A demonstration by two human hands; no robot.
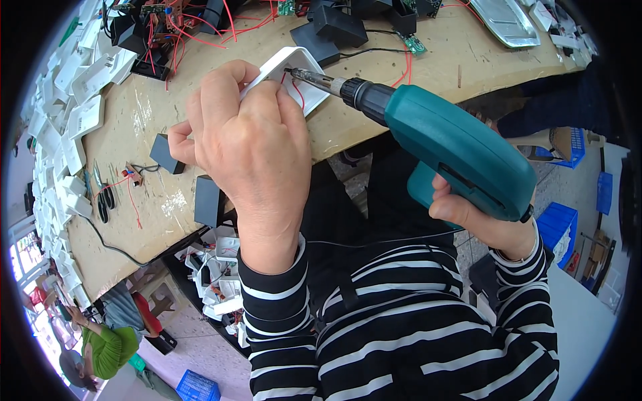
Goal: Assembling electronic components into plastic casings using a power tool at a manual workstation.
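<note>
My left hand (257, 134) grips a small white plastic casing (317, 97) over the table, its fingers bent over the near side and partly reaching inside. A thin red wire (299, 92) runs within the casing beside the fingertips. Wrapped round the handle of a teal soldering gun (461, 144) is my right hand (471, 217). The gun's metal tip points left into the casing, close to the left fingers; whether it touches the wire I cannot tell. Two small black boxes (210, 200) lie on the table to the left of my left wrist.
Black boxes (340, 27), circuit boards and red wires (231, 30) crowd the table's far side. White casings (85, 117) are heaped along the left. Black-handled pliers (104, 200) lie nearer. A metal tray (509, 25) sits far right. A bin of white parts (227, 304) stands below the table edge.
</note>
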